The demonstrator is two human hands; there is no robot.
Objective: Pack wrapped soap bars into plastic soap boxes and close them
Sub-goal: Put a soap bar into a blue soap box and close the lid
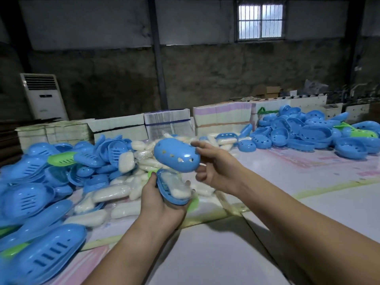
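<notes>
I see the left hand cupping a blue box base from below, its fingers curled round the rim, the thumb on the near-left edge. A wrapped soap bar lies inside that base, white under clear film. Just above those fingers, the right hand holds a blue lid by its right end, fingers over the top and the rest curled beneath. The lid has small heart-shaped holes along its side and hangs tilted over the base, apart from it, so the box is not yet closed. Left of the left fingers I see a heap of blue slotted bases with a few green ones among them. Beyond the fingers loose wrapped soap bars are piled on the tabletop. Far to the right of the right fingers sits another pile of blue lids. Behind stand stacked flat cartons.
</notes>
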